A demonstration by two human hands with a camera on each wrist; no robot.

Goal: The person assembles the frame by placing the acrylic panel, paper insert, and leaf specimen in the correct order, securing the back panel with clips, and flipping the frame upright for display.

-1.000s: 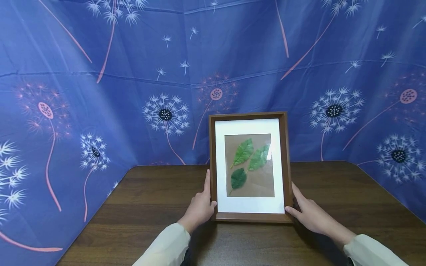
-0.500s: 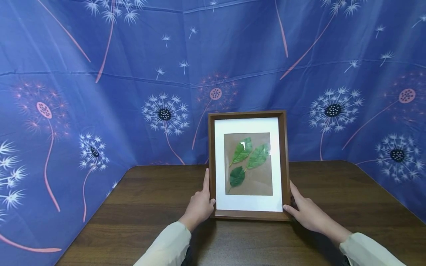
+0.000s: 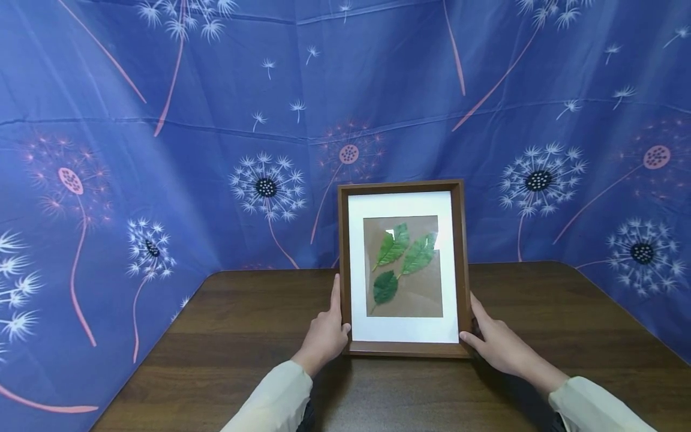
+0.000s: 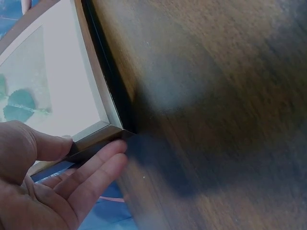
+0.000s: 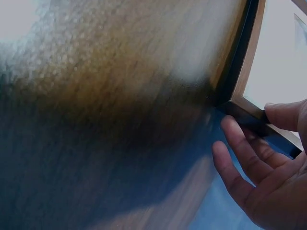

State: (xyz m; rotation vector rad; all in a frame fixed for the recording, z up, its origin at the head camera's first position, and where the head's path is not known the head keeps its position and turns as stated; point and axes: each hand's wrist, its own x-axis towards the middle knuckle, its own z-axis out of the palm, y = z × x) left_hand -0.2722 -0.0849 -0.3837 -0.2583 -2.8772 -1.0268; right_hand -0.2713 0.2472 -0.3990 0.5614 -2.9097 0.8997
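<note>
A brown picture frame (image 3: 403, 350) stands nearly upright, front towards me. Behind its pane, a white mat (image 3: 403, 330) surrounds brown backing with three green leaves (image 3: 392, 245). My left hand (image 3: 323, 336) grips the frame's lower left side, index finger pointing up along the edge. On the opposite side, my right hand (image 3: 502, 345) grips the lower right part. Both wrist views show a thumb on the frame's front: the left thumb (image 4: 50, 146) and the right thumb (image 5: 285, 115). The other fingers lie along the outer sides. Whether the bottom edge touches the table is hard to tell.
The dark wooden table (image 3: 227, 336) spreads out under and around the frame. Behind it and along both sides hangs a blue cloth (image 3: 205, 150) printed with dandelions. Light sleeves (image 3: 275, 396) cover both forearms.
The picture frame has shifted very slightly up and left in the head view with both hands on it. A bright reflection now shows on the upper left leaf. Little differs in the last half second.
</note>
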